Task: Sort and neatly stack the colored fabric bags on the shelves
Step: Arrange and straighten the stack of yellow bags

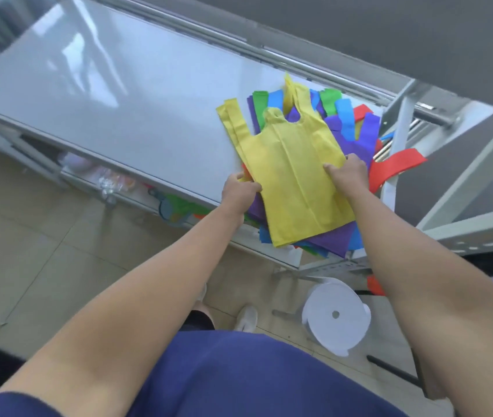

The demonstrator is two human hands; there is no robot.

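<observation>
Yellow bag (293, 176) flat atop pile (370, 127) of coloured bags, right end of grey shelf (103, 100), left hand (239, 191) pinching its left edge, right hand (348, 173) fingers curled round its right edge

From where I stand, nothing here can be read. The plain yellow non-woven fabric bag (293, 182), gripped between the left hand (240, 189) and the right hand (348, 175), carries no legible print, and neither does the grey metal shelf (118, 100) beneath it.
</observation>
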